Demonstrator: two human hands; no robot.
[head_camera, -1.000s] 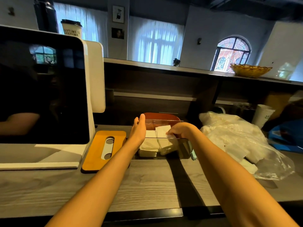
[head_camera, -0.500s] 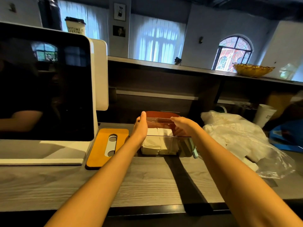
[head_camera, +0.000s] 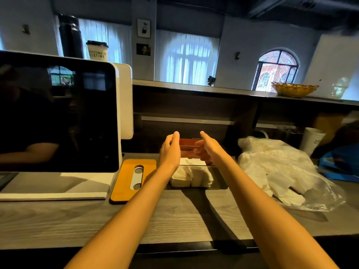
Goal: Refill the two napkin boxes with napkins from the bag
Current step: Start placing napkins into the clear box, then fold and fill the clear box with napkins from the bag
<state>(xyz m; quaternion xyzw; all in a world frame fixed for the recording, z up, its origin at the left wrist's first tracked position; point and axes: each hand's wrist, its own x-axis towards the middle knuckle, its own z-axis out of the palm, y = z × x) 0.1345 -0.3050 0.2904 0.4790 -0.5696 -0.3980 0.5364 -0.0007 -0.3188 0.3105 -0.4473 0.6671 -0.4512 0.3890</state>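
A clear napkin box (head_camera: 217,179) stands open-topped on the counter and holds white napkins (head_camera: 191,176). Behind it shows the reddish-brown top of a second box (head_camera: 187,144). My left hand (head_camera: 170,150) and my right hand (head_camera: 208,148) hover above the boxes, one on each side, fingers loosely spread and holding nothing. An orange wooden lid (head_camera: 134,179) with a slot lies flat to the left of the clear box. The clear plastic bag (head_camera: 285,171) of white napkins lies on the right.
A large dark-screened terminal (head_camera: 58,117) on a white base fills the left. A white paper cup (head_camera: 312,140) stands behind the bag and a blue item (head_camera: 342,162) lies far right. A raised shelf carries a yellow basket (head_camera: 294,89) and a lidded cup (head_camera: 97,51).
My right hand has lifted out of the clear box, leaving the napkins inside. Both hands have risen and moved back towards the second box.
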